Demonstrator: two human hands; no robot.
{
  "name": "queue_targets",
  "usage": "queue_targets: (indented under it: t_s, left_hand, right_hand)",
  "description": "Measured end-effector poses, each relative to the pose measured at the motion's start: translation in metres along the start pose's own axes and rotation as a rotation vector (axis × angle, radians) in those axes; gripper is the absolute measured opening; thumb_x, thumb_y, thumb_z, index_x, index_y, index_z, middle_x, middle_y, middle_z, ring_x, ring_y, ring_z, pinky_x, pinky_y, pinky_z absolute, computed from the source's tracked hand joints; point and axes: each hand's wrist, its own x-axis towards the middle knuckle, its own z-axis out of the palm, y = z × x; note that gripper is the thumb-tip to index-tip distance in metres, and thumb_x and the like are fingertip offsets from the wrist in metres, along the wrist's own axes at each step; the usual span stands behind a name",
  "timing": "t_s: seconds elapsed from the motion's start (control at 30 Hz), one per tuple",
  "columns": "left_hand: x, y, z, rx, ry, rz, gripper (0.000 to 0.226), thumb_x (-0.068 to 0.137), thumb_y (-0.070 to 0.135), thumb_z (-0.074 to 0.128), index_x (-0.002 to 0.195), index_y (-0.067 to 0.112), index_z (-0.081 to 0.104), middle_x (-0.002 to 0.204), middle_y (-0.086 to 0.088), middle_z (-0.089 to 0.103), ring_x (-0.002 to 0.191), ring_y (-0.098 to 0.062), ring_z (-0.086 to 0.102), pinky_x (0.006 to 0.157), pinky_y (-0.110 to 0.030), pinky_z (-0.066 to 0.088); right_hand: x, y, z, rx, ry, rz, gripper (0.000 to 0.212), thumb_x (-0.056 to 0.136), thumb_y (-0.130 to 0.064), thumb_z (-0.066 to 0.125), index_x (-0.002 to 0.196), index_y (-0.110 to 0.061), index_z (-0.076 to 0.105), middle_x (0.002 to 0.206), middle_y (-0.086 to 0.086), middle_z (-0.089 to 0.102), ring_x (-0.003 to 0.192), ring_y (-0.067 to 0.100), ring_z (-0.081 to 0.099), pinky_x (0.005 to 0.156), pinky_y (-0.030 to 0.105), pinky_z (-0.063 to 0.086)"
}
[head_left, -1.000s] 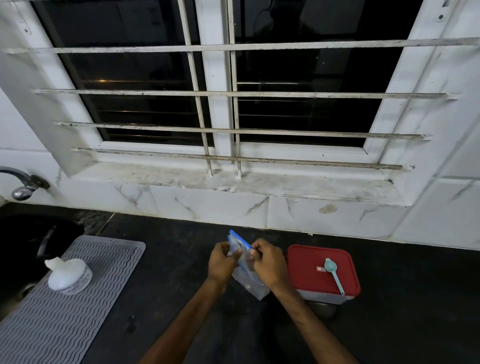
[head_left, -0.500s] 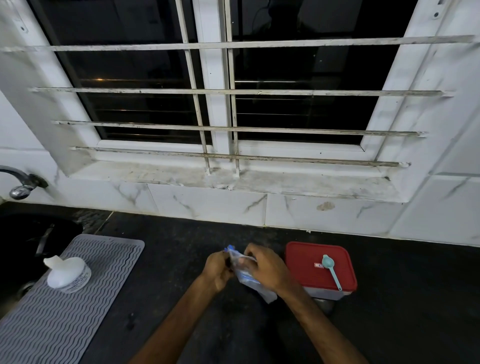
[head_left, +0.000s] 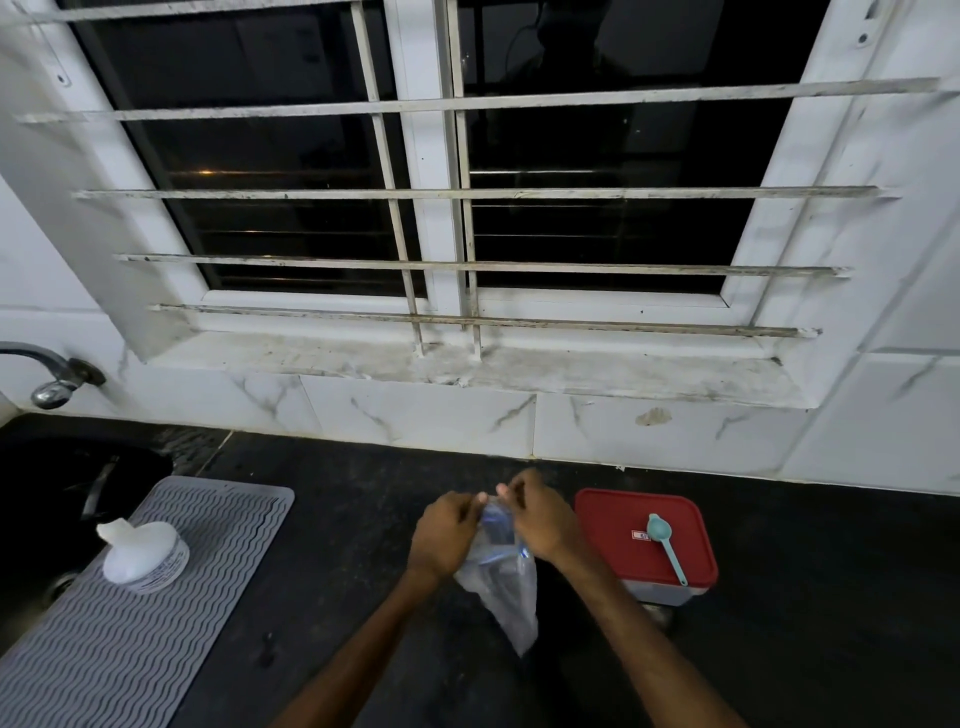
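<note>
Left hand (head_left: 441, 535) and right hand (head_left: 540, 525) pinch zip-lock bag (head_left: 506, 592) mouth, just beside red-lidded container (head_left: 613, 514); seal seemingly half-worked (opening or closing unclear).

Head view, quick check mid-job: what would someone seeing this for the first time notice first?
Both hands meet at the centre of the dark counter: the left hand and right hand pinch the top of a clear plastic bag with a blue strip. Just right of them sits a red-lidded container with a teal spoon lying on its lid. Far left, a white bottle stands on a grey ribbed mat.
</note>
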Motion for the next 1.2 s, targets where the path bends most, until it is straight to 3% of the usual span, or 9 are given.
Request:
queue_targets:
  t_s: [0.1, 0.23, 0.4, 0.53, 0.67, 0.8, 1.03, 1.13, 1.2]
  left_hand:
    - [-0.001, 0.001, 0.003, -0.06, 0.232, -0.118, 0.037, 0.102, 0.032, 0.045, 0.078, 0.014, 0.066, 0.069, 0.004, 0.063, 0.064, -0.008, 0.06, 0.053, -0.012, 0.039]
    - [0.0, -0.003, 0.005, -0.396, 0.301, -0.21, 0.037, 0.103, 0.025, 0.044, 0.085, 0.008, 0.07, 0.081, -0.01, 0.073, 0.08, -0.027, 0.07, 0.071, -0.038, 0.058]
    - [-0.013, 0.006, 0.006, -0.975, 0.151, -0.35, 0.045, 0.104, 0.028, 0.038, 0.104, -0.005, 0.07, 0.101, -0.029, 0.071, 0.098, -0.043, 0.067, 0.089, -0.05, 0.055]
    - [-0.025, 0.008, -0.006, -0.773, -0.018, -0.387, 0.06, 0.097, 0.057, 0.04, 0.098, 0.008, 0.074, 0.092, -0.016, 0.076, 0.086, -0.03, 0.074, 0.074, -0.045, 0.06]
    - [-0.03, 0.001, -0.008, -0.187, 0.029, -0.149, 0.046, 0.076, 0.065, 0.068, 0.102, 0.029, 0.056, 0.097, 0.007, 0.067, 0.084, -0.009, 0.068, 0.074, -0.035, 0.059]
    - [-0.02, 0.01, -0.005, -0.027, 0.026, -0.043, 0.013, 0.091, 0.033, 0.063, 0.1, 0.024, 0.061, 0.097, 0.006, 0.067, 0.087, -0.007, 0.065, 0.078, -0.032, 0.057]
    - [-0.012, 0.013, 0.003, -0.425, 0.116, -0.369, 0.036, 0.103, 0.023, 0.038, 0.108, -0.001, 0.065, 0.103, -0.009, 0.068, 0.1, -0.026, 0.065, 0.087, -0.038, 0.051]
    - [-0.013, 0.023, 0.006, -0.776, 0.124, -0.476, 0.046, 0.104, 0.025, 0.028, 0.108, 0.001, 0.067, 0.102, -0.021, 0.071, 0.096, -0.033, 0.067, 0.078, -0.042, 0.057]
    - [-0.015, 0.027, 0.004, -0.893, 0.089, -0.476, 0.045, 0.103, 0.025, 0.029, 0.102, 0.003, 0.068, 0.09, -0.02, 0.072, 0.081, -0.03, 0.07, 0.065, -0.037, 0.057]
  right_hand:
    - [-0.009, -0.002, 0.011, -0.164, 0.171, -0.125, 0.046, 0.091, -0.055, 0.051, 0.121, -0.019, 0.048, 0.119, 0.001, 0.054, 0.111, 0.022, 0.049, 0.083, 0.039, 0.049]
    - [-0.018, -0.007, 0.015, -0.419, 0.194, -0.089, 0.038, 0.096, -0.038, 0.05, 0.128, -0.018, 0.046, 0.127, 0.003, 0.051, 0.116, 0.024, 0.048, 0.085, 0.036, 0.048]
    - [-0.015, -0.008, 0.015, 0.148, 0.264, 0.127, 0.019, 0.089, -0.009, 0.051, 0.107, -0.016, 0.053, 0.101, 0.003, 0.062, 0.089, 0.022, 0.06, 0.068, 0.027, 0.04]
    - [-0.001, -0.009, 0.014, 0.68, 0.173, 0.357, 0.016, 0.085, -0.003, 0.049, 0.097, -0.011, 0.056, 0.099, 0.011, 0.062, 0.083, 0.02, 0.056, 0.071, 0.03, 0.046]
    - [0.0, -0.011, 0.009, 0.512, 0.115, 0.263, 0.016, 0.094, -0.01, 0.045, 0.107, -0.009, 0.055, 0.1, 0.003, 0.057, 0.092, 0.018, 0.054, 0.078, 0.024, 0.038]
    - [0.001, -0.016, 0.011, 0.363, 0.095, 0.117, 0.01, 0.097, -0.016, 0.046, 0.105, -0.012, 0.051, 0.101, 0.005, 0.06, 0.091, 0.017, 0.056, 0.077, 0.025, 0.04]
    - [-0.017, -0.018, 0.022, -0.489, 0.282, -0.281, 0.041, 0.085, -0.029, 0.062, 0.123, -0.016, 0.053, 0.124, 0.004, 0.052, 0.11, 0.022, 0.052, 0.088, 0.032, 0.047]
    - [-0.029, -0.022, 0.033, -0.478, 0.161, -0.275, 0.077, 0.074, -0.036, 0.074, 0.14, -0.012, 0.043, 0.142, 0.008, 0.044, 0.127, 0.026, 0.046, 0.104, 0.036, 0.04]
    - [-0.032, -0.02, 0.039, -0.248, 0.115, -0.195, 0.07, 0.084, -0.032, 0.068, 0.144, -0.014, 0.037, 0.144, 0.005, 0.041, 0.131, 0.021, 0.041, 0.107, 0.032, 0.038]
